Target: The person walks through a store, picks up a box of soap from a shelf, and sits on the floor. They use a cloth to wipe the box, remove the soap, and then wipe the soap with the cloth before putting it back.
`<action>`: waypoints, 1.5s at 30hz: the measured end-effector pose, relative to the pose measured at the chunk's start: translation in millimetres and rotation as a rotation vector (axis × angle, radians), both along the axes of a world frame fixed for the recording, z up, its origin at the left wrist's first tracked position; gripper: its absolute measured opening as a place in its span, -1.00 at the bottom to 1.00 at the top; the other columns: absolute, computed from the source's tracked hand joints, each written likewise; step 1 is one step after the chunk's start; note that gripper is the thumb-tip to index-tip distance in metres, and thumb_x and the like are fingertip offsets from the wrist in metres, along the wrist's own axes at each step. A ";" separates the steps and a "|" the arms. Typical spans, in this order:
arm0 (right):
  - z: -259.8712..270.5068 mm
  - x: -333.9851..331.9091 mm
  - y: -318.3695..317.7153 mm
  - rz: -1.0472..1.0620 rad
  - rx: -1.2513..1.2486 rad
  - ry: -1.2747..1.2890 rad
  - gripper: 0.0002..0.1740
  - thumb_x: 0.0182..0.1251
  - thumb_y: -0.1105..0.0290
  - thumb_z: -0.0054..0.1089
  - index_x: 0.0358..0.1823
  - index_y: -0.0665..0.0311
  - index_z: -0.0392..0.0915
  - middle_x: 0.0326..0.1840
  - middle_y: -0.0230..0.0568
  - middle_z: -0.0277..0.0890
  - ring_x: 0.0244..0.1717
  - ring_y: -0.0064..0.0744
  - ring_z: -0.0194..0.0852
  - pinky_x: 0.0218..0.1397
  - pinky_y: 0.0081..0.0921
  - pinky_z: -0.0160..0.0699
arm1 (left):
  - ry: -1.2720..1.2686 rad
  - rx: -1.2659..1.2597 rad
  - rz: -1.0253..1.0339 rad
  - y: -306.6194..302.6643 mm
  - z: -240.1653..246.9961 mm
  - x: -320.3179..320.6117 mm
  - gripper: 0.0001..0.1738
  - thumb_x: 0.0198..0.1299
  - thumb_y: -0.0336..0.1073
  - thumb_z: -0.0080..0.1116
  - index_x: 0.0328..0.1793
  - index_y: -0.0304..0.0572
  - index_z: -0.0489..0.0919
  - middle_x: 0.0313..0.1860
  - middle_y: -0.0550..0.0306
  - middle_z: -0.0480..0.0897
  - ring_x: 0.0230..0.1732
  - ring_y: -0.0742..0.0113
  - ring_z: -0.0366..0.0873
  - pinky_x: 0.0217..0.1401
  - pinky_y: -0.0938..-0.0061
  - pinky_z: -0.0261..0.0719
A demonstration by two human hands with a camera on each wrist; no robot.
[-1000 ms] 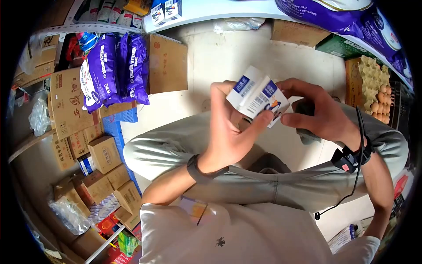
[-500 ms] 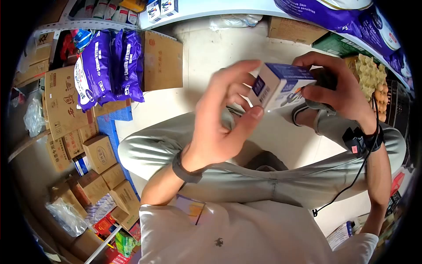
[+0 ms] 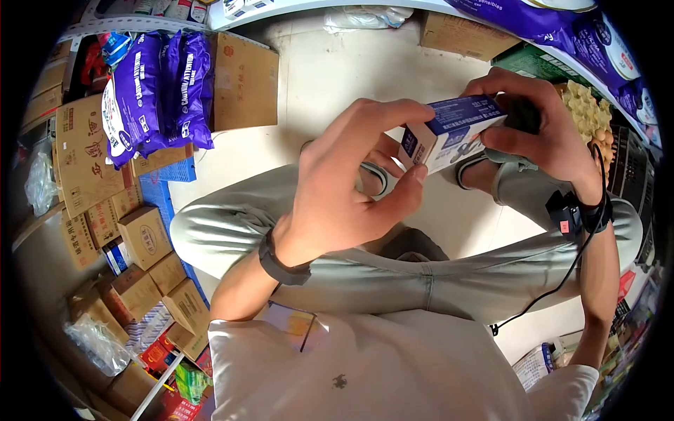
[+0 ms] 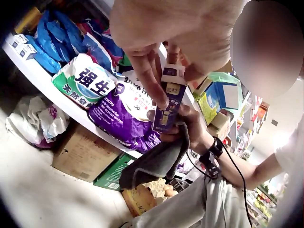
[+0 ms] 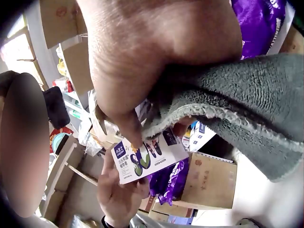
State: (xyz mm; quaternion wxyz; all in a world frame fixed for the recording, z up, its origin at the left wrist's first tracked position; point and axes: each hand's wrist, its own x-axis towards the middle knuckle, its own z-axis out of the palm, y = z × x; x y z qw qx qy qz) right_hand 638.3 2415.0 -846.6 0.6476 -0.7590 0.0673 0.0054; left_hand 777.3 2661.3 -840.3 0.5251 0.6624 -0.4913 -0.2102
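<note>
A small white and dark-blue box [image 3: 456, 130] is between the two hands, raised over the lap. The left hand [image 3: 351, 179] grips its left end, fingers on top and thumb below. At the other end the right hand [image 3: 537, 126] pinches the box with thumb and fingers and also holds a dark grey-green cloth [image 3: 516, 160]. In the left wrist view the cloth [image 4: 156, 159] hangs below the box [image 4: 169, 102]. The right wrist view shows the printed broad face of the box [image 5: 149, 156], with the cloth [image 5: 237, 104] bunched beside it.
Purple packages [image 3: 161, 91] and cardboard cartons [image 3: 246, 81] stand at the left. A white shelf edge [image 4: 71, 111] carries more packages. Egg trays [image 3: 586, 112] are at the right, beside a green carton [image 3: 533, 62]. Pale floor [image 3: 330, 77] lies beyond the crossed legs.
The box has turned so its dark-blue narrow side faces up, and it has moved right. The left hand let go of it and now holds its left end. The head view has shifted slightly.
</note>
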 end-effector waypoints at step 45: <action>-0.3 -3.5 -15.1 0.086 -0.189 -0.038 -0.63 0.26 0.48 0.52 0.08 0.39 0.68 -0.07 -0.26 0.72 -0.05 -0.51 0.63 0.08 -0.54 0.58 | 0.433 0.192 -0.160 -3.7 1.8 6.6 -0.39 0.17 -0.73 0.31 0.39 -0.35 0.57 0.09 0.01 0.69 0.00 0.33 0.75 0.06 0.48 0.79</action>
